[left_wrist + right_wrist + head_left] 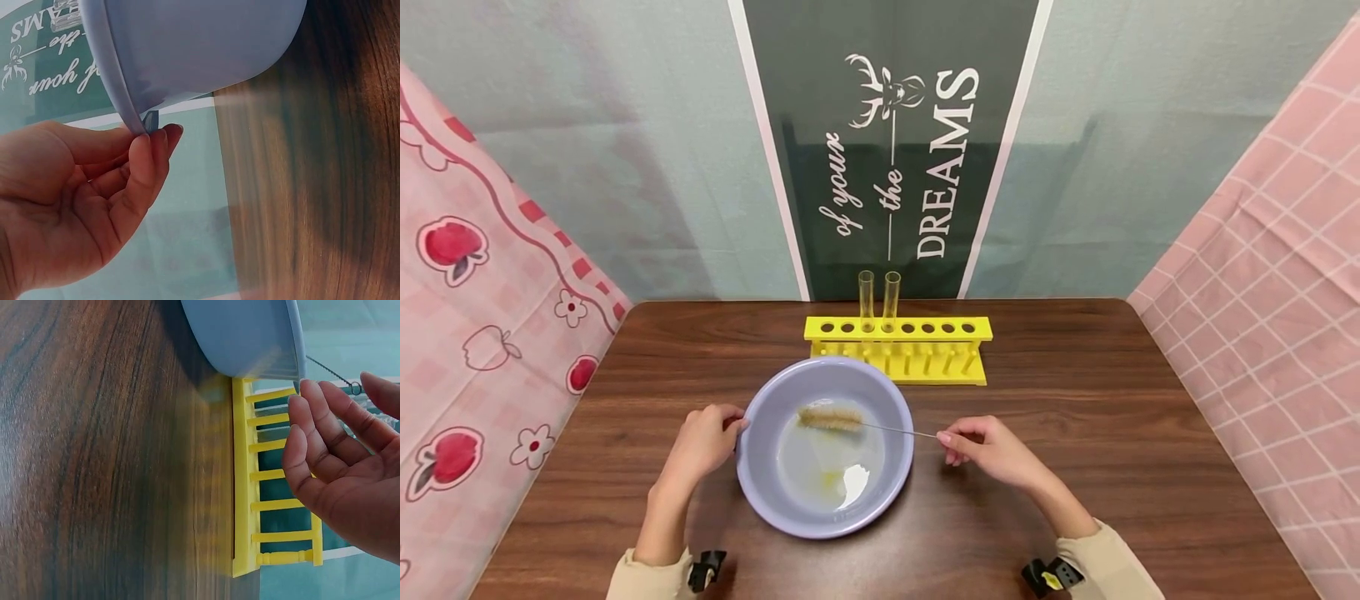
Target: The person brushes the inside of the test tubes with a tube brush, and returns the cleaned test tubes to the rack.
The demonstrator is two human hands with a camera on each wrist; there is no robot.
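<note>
A lilac plastic basin holds shallow liquid with a yellowish patch. Inside lies a test tube brush with tan bristles, its thin wire handle crossing the right rim. My left hand pinches the basin's left rim between thumb and fingers, plainly seen in the left wrist view. At the handle's end is my right hand, palm partly turned up. In the right wrist view, the wire's end loop shows in the gap between the thumb and index finger of this loosely bent hand.
Behind the basin stands a yellow test tube rack holding two clear test tubes. All stand on a brown wooden table. A printed curtain hangs along the back edge, with pink cloths at the sides.
</note>
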